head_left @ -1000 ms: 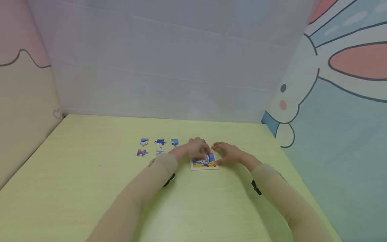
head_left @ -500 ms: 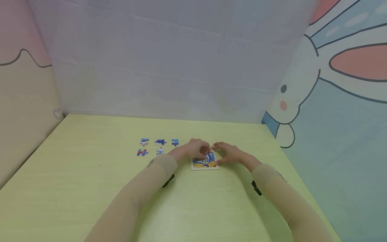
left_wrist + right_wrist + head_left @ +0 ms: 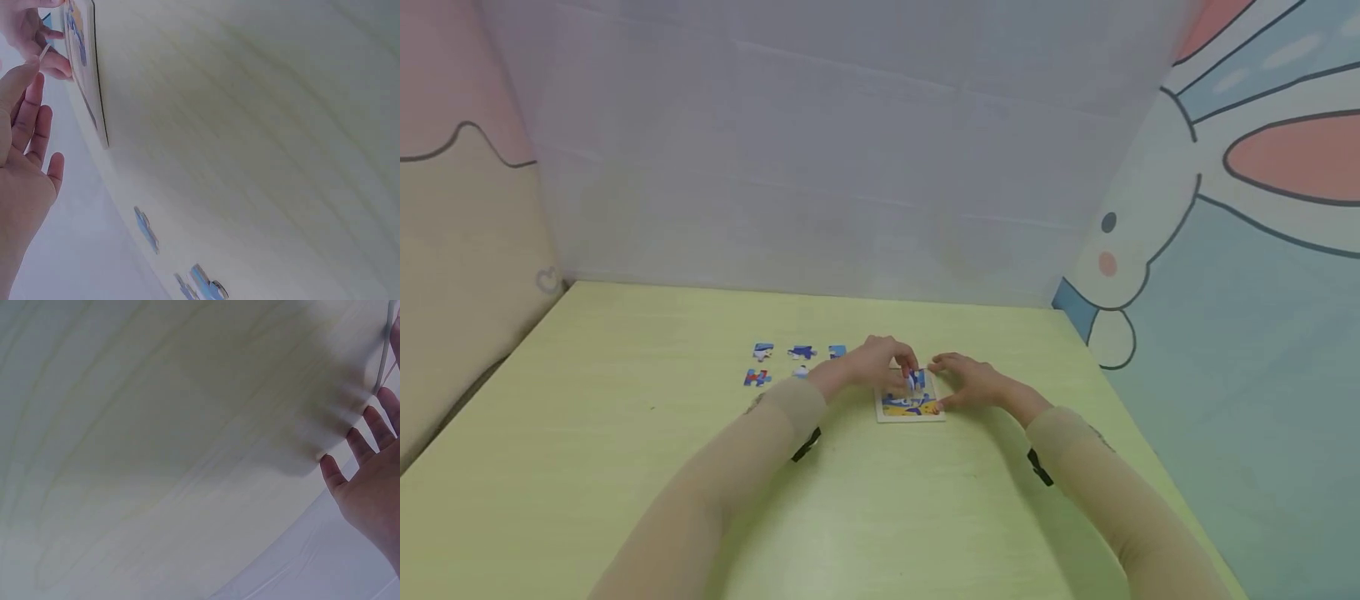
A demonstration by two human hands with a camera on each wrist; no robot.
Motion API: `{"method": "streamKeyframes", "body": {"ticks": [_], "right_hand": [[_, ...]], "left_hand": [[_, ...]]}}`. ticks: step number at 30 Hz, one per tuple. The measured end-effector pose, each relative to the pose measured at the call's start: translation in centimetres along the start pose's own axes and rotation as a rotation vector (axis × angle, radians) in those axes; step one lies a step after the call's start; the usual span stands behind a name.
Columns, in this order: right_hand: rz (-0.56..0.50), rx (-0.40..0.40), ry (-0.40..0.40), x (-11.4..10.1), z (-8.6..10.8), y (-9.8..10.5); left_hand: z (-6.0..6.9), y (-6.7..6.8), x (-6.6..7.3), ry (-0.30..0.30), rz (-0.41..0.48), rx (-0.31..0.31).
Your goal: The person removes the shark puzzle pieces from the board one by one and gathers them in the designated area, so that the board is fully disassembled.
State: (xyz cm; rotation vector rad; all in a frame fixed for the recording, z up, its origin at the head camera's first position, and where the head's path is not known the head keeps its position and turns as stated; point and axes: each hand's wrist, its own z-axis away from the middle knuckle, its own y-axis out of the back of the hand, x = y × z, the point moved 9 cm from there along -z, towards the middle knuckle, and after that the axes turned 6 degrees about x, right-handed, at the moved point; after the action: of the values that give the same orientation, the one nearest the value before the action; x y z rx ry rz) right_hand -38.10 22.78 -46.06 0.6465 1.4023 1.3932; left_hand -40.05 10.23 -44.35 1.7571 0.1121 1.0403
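A small square jigsaw puzzle in a pale frame lies on the table, showing a blue, white and yellow picture. Over its upper part is my left hand, pinching a puzzle piece between thumb and finger; the piece is seen edge-on in the left wrist view. My right hand rests at the frame's right side with fingers spread, thumb by the lower corner and fingertips by the upper one. In the right wrist view several fingertips of the right hand touch the table. The left hand hides part of the picture.
Left of the frame, loose puzzle pieces lie in two rows, among them a red and blue piece and a dark blue piece. My left forearm partly covers one of them. A grey-white wall stands behind the table.
My left hand has drawn slightly up and left, and the puzzle piece in its fingers now stands tilted off the picture. The right hand stays at the frame. The head view has shifted slightly.
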Motion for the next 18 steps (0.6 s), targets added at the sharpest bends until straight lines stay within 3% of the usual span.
{"method": "streamKeyframes", "body": {"ticks": [11,18], "right_hand": [[-0.001,-0.004,-0.011,0.3,0.0,0.0],[0.016,-0.005,-0.005,0.4,0.1,0.0]], "left_hand": [[2.0,2.0,0.1,-0.01,0.06,-0.006],[3.7,3.4,0.0,-0.011,0.046,-0.003]]}}
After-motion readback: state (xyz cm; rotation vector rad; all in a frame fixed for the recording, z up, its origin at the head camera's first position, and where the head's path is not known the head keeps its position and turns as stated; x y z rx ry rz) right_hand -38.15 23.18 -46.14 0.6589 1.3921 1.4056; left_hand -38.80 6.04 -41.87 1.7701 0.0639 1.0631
